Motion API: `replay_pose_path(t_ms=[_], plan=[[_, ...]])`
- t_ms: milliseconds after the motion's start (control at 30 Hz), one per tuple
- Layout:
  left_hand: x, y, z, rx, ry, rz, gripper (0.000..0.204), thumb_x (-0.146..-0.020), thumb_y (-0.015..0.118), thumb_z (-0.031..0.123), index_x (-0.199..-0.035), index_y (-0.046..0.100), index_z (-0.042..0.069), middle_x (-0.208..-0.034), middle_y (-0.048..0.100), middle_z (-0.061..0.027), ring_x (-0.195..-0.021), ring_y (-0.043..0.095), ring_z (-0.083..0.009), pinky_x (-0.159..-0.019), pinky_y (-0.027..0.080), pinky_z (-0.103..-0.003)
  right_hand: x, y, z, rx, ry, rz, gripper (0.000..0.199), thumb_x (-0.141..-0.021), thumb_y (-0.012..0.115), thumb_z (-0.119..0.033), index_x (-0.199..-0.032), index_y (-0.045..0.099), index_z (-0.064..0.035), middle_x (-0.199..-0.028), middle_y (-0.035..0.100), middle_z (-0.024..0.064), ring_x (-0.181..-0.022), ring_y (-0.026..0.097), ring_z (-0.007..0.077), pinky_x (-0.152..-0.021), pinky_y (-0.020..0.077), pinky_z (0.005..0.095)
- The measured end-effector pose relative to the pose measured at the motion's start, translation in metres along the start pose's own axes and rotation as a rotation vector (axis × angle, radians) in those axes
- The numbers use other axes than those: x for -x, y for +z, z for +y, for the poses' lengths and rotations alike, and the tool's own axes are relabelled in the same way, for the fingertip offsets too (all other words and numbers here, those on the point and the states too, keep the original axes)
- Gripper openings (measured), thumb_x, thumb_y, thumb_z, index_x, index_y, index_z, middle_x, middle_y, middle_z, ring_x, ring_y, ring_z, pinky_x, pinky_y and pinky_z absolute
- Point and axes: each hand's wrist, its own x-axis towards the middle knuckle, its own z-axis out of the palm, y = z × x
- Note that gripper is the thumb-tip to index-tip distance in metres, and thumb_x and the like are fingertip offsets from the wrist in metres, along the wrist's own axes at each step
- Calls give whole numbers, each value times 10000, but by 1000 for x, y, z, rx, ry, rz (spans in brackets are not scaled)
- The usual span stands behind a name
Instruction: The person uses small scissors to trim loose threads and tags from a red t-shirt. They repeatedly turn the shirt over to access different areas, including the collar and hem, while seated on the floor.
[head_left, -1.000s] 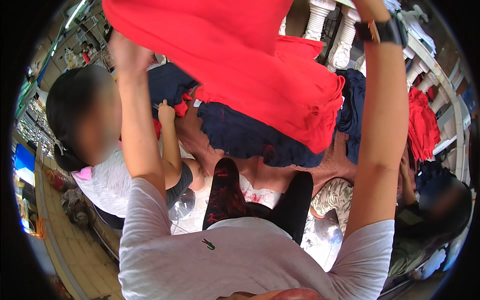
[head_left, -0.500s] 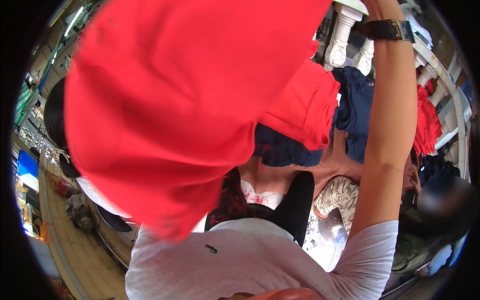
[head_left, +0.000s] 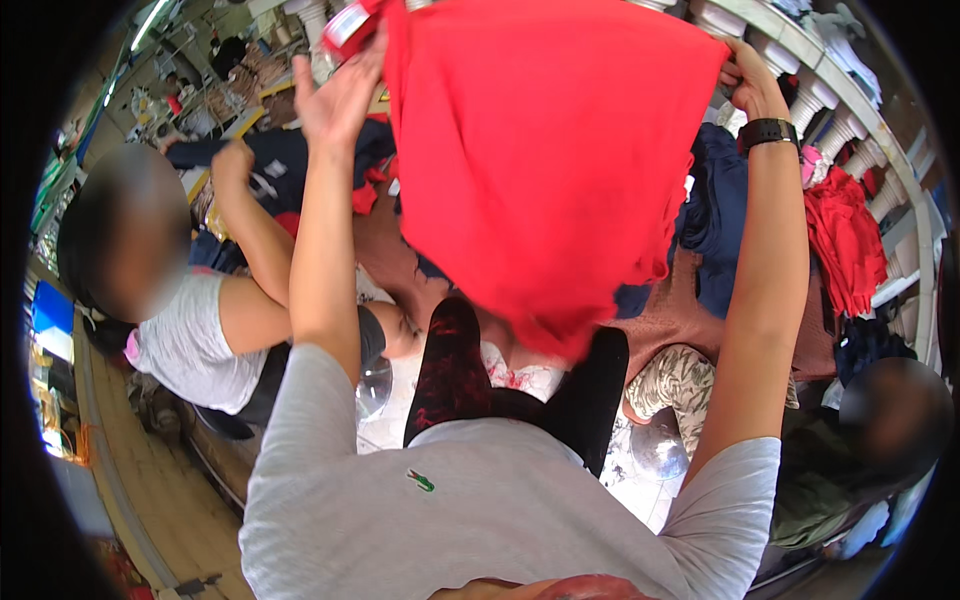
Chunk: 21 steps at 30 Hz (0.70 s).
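Note:
A large red garment (head_left: 545, 150) hangs spread out in front of me; its lower end droops over my knees. Its upper right corner is pinched in my right hand (head_left: 745, 85), which wears a black watch (head_left: 770, 132). At the upper left, my left hand (head_left: 340, 100) is raised beside the cloth, palm showing and fingers apart, with the fingertips close to its left edge. A bunched red piece with a white label (head_left: 347, 24) shows just above those fingers. Whether this piece belongs to the same garment I cannot tell.
Folded navy garments (head_left: 715, 190) lie on the brown-covered table, partly behind the cloth. A red pile (head_left: 845, 240) rests at the right by a white balustrade (head_left: 890, 180). A co-worker (head_left: 215, 320) sits close at my left, arm stretched toward dark cloth; another person (head_left: 840, 480) is at the right.
The red garment has swung from the left toward the middle and lower, uncovering my left arm and the co-worker. My right hand has come down into view, holding its corner.

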Motion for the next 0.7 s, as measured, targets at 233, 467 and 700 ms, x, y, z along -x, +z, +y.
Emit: replay_pose_path(t_ms=[233,467,700], plan=[[21,-77,-72,-789,-180,402,423,-1077,508,186,-1409,458,-72,-1365,602,-180,-1231,630,-232,-1036,539,-345,25,-52,108,-335,231,67,283,-954,716,-191,-802,483,-138,-592,370,-62,-429,285,47,-401,215,238],[21,-70,-44,-1241,-561,515,498,-1033,607,246,-1408,485,-58,-1308,644,-128,-1153,655,-185,-1025,520,-342,71,-66,118,-16,258,-166,310,-916,769,-181,-778,491,-175,-637,381,-106,-453,305,21,-420,210,218],[39,-40,-27,-1626,-534,378,290,-1006,665,310,-1198,575,112,-1030,654,41,-878,611,-55,-780,476,-257,56,-64,85,-344,-4,-196,228,-946,735,-162,-1112,601,-82,-739,466,-82,-484,320,12,-431,245,200]])
